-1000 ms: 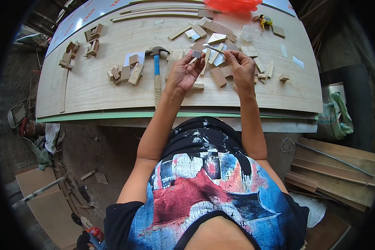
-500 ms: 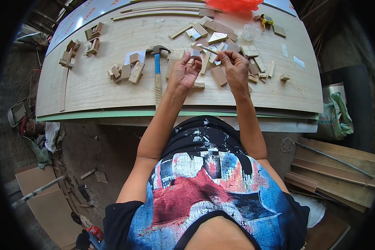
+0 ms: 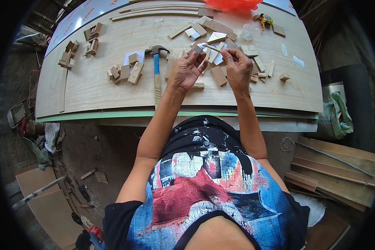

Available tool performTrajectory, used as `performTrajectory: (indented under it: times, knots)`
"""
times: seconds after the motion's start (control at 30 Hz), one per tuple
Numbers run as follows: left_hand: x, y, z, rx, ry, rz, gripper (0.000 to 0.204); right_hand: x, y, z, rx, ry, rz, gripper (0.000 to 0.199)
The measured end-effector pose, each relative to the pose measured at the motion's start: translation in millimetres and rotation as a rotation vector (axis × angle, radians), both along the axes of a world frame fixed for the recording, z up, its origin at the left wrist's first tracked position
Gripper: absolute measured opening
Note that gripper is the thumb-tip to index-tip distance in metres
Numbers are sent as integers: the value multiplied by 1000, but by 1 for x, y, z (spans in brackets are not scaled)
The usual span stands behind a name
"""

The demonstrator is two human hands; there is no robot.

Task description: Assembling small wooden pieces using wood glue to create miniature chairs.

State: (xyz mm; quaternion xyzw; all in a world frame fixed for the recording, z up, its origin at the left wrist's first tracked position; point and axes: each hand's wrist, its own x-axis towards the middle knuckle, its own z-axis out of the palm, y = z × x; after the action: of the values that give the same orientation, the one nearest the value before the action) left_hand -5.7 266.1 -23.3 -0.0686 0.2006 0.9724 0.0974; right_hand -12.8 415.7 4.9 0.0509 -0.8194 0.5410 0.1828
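My left hand [image 3: 185,72] is closed round a small wooden block [image 3: 197,50], held up over the table by its fingertips. In my right hand [image 3: 238,70] a thin wooden stick [image 3: 215,48] is pinched between thumb and fingers. White paste coats the stick's tip, which meets the top of the block. Left of my left hand lies a hammer [image 3: 157,68] with a blue and wooden handle. Around both hands, wood offcuts [image 3: 219,76] are scattered, some partly hidden behind my fingers.
Small joined wooden pieces [image 3: 91,46] stand at the far left. A short pile of blocks [image 3: 125,72] sits near the hammer. A yellow tape measure [image 3: 266,20], a crumpled clear plastic piece [image 3: 249,32] and a red plastic bag [image 3: 235,4] lie at the back. Long thin strips [image 3: 158,13] run along the far side.
My left hand has turned and brought the block up toward the stick. My right hand has shifted slightly right, and the white tip now touches the block.
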Motion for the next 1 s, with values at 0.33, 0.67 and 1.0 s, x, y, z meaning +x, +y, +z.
performTrajectory:
  times: [0.33, 0.67, 1.0]
  knots:
    - [3, 1, 1, -211, 27, -69, 23, 0, 0, 1, -44, 23, -42, 13]
    - [0, -3, -7, -444, 75, -5, 28, 1, -2, 1, 58, 110, -36, 8]
    - [0, -3, -8, -450, 93, 41, 28, 4, -1, 3, 85, 99, 57, 9]
